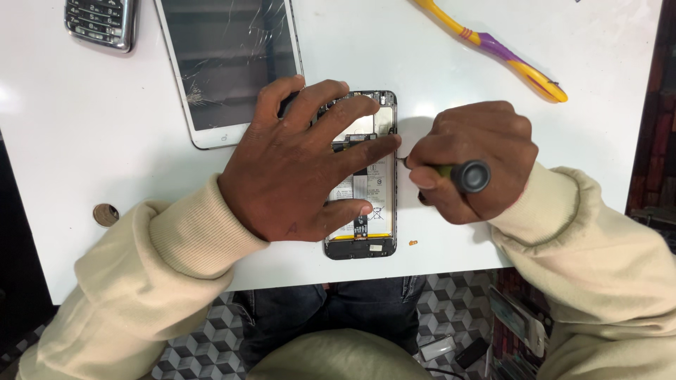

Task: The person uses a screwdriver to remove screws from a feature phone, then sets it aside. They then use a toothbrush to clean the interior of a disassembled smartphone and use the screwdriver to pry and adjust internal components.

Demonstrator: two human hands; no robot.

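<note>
Our right hand is clenched around a screwdriver, tip at the opened phone edge. Our left hand, fingers spread, pins the phone flat on the white table. Back cover is off; disassembly seems underway, with the battery still seated inside.

Both arms in cream sweatshirt sleeves, soft fabric, ribbed cuffs at wrists. Hands bare. Dark jeans on legs below. Cream hem of same top over lap.
</note>
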